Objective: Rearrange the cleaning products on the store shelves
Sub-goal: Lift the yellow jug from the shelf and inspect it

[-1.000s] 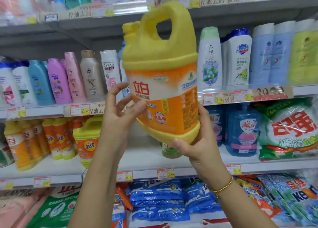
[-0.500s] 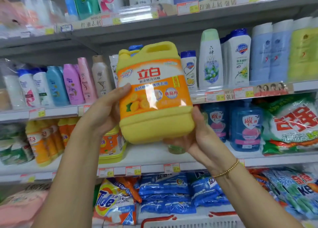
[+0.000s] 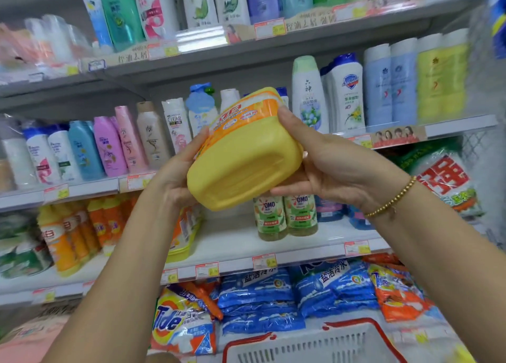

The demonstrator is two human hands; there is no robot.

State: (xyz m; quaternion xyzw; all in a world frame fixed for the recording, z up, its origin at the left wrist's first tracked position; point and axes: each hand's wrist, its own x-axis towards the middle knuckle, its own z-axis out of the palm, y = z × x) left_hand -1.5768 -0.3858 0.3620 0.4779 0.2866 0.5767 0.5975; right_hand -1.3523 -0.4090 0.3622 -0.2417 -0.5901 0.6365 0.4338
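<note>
Far left, I see orange dish-soap bottles [image 3: 63, 242] packed on the middle shelf [image 3: 232, 236]. The left hand [image 3: 175, 176] grips the left side of the yellow jug [image 3: 243, 160], thumb along its label. The jug is in mid-air before the shampoo bottles [image 3: 128, 143], tipped so its base faces me. The right hand [image 3: 328, 168] clasps its right end, thumb on top, fingers underneath. Two OMO bottles [image 3: 287, 217] stand just below; a green-and-white bag [image 3: 443, 182] lies far right.

On the yellow jug [image 3: 241, 168] we cannot see cap or handle; the bottom edge cuts off the white basket [image 3: 342, 343]; shelf-edge price tags [image 3: 264, 261] blur unreadably.
</note>
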